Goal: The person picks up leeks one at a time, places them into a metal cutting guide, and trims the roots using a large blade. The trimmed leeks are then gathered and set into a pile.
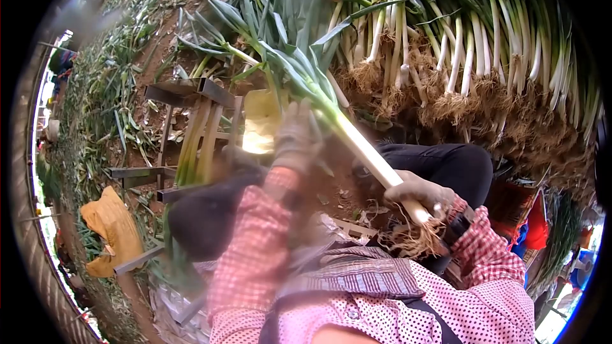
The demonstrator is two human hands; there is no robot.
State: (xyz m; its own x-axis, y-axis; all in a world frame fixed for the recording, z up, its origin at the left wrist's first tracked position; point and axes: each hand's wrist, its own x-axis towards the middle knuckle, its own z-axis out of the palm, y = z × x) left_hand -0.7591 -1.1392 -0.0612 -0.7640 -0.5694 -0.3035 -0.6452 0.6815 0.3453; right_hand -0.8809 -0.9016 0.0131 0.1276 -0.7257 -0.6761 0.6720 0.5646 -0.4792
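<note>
A long leek (366,150) lies slantwise before me, its green leaves up and left and its brown roots (417,236) down and right. My right hand (417,194), in a dusty glove, is closed round the white stem just above the roots. At the leek's leaf base is my left hand (296,137), also gloved and smeared by motion. Its fingers are too blurred to show whether they grip the leaves. Beside it stands a metal rack (217,92) with several stalks (201,140) in it and a yellowish panel (260,121).
A large pile of leeks (459,44) with roots hanging stretches across the top and right. Cut leaves (95,102) litter the soil at the left. A torn orange-yellow piece (113,232) lies by the rack. Red bags (539,220) are at the right, and my knees frame the work.
</note>
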